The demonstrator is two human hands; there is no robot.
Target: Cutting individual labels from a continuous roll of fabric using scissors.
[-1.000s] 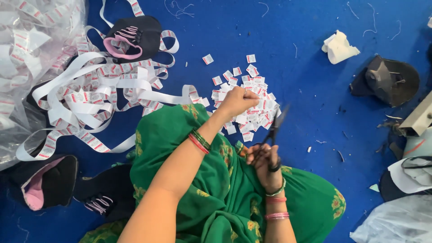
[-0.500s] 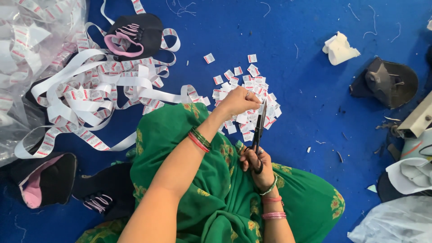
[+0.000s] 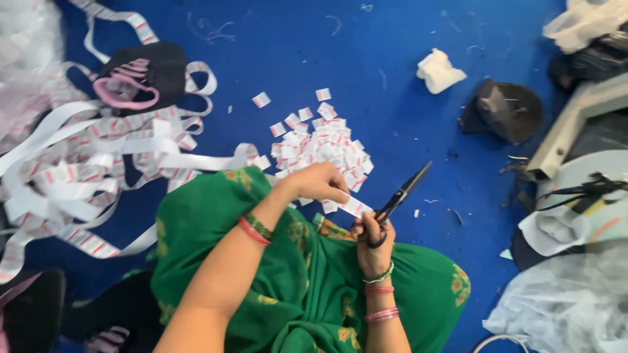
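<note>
Over your green lap, your right hand point(image 3: 374, 243) has swung the scissors point(image 3: 399, 198) from upright to slant up and right, blades shut, beside the tape point(image 3: 353, 206) end your left hand point(image 3: 320, 183) pinches: judged, a cut is just finished. The tape, white with red marks, trails left to the floor point(image 3: 392, 65); cut labels point(image 3: 324, 147) lie piled beyond.

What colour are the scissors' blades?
Black, on the scissors in the right hand; head view.
</note>
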